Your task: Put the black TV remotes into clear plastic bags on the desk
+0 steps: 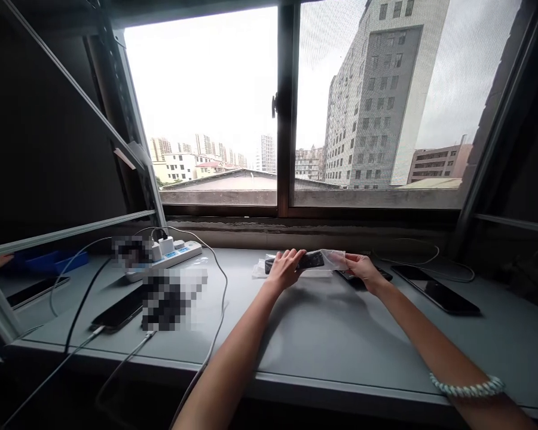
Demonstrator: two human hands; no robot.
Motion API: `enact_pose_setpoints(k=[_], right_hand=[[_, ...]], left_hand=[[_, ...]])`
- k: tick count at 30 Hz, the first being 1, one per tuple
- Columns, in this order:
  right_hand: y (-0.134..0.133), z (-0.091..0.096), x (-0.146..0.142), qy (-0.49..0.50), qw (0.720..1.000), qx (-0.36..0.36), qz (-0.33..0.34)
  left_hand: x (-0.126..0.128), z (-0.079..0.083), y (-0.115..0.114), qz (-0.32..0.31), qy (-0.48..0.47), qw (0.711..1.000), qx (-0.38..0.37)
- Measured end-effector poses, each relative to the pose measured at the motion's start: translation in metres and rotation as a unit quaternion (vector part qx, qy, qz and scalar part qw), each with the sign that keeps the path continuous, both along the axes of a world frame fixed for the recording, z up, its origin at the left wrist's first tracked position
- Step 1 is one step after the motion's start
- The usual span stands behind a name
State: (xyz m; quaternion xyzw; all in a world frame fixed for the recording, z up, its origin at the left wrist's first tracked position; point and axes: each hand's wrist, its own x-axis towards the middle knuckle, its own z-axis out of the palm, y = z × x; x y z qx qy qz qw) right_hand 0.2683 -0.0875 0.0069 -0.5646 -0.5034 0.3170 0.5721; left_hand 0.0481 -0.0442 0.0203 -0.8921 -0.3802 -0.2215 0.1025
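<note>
A grey surface [323, 346] beneath a window [287, 131]; the left hand [287, 269] grips a black device [312, 261], apparently only partway inside a clear bag [334, 258] the right hand [362, 270] pinches.

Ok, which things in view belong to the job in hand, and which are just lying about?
In hand:
- dark item, under the left hand
- clear plastic bag, pinched by the right hand

Apparently just lying about:
- right-hand phone
- left-hand phone, cable attached
- power strip
- blue tray
</note>
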Motion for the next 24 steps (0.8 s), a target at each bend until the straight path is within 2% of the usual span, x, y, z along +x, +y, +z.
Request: enact_pose_setpoints(k=[3,11,24], right_hand=[[-0.0022,0.0015,-0.0036,-0.001,1.0,-0.014,0.015],[-0.0041,0.0029,-0.0077,0.009,1.0,-0.026,0.008],[-0.0102,0.0084,-0.0068,-0.046,0.993,-0.063,0.086]], left_hand=[[0.0014,-0.0005,-0.0005,-0.011,-0.001,1.0,0.025],[0.0068,0.0006,0.0,-0.037,0.001,0.999,0.022],[0.0077,0.0061,0.0006,-0.06,0.008,0.996,0.065]])
